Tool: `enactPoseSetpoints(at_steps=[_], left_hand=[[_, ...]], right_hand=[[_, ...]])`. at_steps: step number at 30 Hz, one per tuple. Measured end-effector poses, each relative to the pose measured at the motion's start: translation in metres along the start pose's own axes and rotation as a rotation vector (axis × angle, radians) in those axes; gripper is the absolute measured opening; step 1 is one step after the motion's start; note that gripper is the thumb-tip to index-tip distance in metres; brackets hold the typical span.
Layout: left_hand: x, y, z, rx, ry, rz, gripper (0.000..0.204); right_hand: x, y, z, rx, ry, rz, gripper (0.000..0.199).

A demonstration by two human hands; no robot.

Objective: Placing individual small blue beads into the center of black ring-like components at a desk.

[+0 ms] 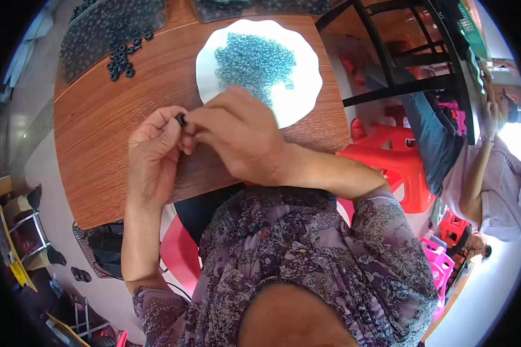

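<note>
Between the fingertips of my left hand (155, 136) is a small black ring-shaped part (181, 120), pinched by thumb and forefinger. From the right, my right hand (243, 130) reaches across with its fingers closed against the same part. Whether a second small piece is between those right fingertips is hidden. Just beyond my right hand stands a white scalloped plate (214, 43), with a heap of small clear bluish rings (255, 61) on it. Several loose black parts (120, 61) of the same look lie at the far left of the wooden table (98, 144).
Clear bags of black parts (107, 32) cover the table's far left corner. Another bag (231, 8) lies at the far edge. Red stools (396, 156) and a black metal frame (399, 63) stand to the right, where another person (486, 179) sits. A dark bag (104, 248) is below the left edge.
</note>
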State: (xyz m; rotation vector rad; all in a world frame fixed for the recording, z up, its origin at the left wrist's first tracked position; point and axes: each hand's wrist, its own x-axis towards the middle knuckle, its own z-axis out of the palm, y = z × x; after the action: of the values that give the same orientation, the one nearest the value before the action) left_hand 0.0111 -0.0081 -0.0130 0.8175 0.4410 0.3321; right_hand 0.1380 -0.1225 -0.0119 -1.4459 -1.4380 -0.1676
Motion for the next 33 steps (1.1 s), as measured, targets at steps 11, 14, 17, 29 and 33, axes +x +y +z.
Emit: enactPoseSetpoints(at_steps=[11,14,17,29,33], left_hand=[[0.0,-0.007,-0.011,-0.025,-0.051,0.023,0.019],[-0.002,-0.005,-0.011,-0.019,-0.032,0.014,0.021],[-0.004,-0.006,-0.014,-0.02,-0.021,0.001,0.023],[-0.004,-0.01,-0.017,-0.076,-0.048,0.022,0.018],[-0.003,-0.011,-0.018,-0.12,-0.041,0.031,0.019]], right_hand=[[-0.009,0.033,-0.083,-0.351,-0.26,0.393,0.009],[-0.006,0.032,-0.075,-0.413,-0.318,0.33,0.01],[-0.007,0.033,-0.07,-0.454,-0.335,0.296,0.009],[0.002,0.023,-0.071,-0.441,-0.286,0.299,0.011],[0.007,0.016,-0.068,-0.312,-0.242,0.266,0.011]])
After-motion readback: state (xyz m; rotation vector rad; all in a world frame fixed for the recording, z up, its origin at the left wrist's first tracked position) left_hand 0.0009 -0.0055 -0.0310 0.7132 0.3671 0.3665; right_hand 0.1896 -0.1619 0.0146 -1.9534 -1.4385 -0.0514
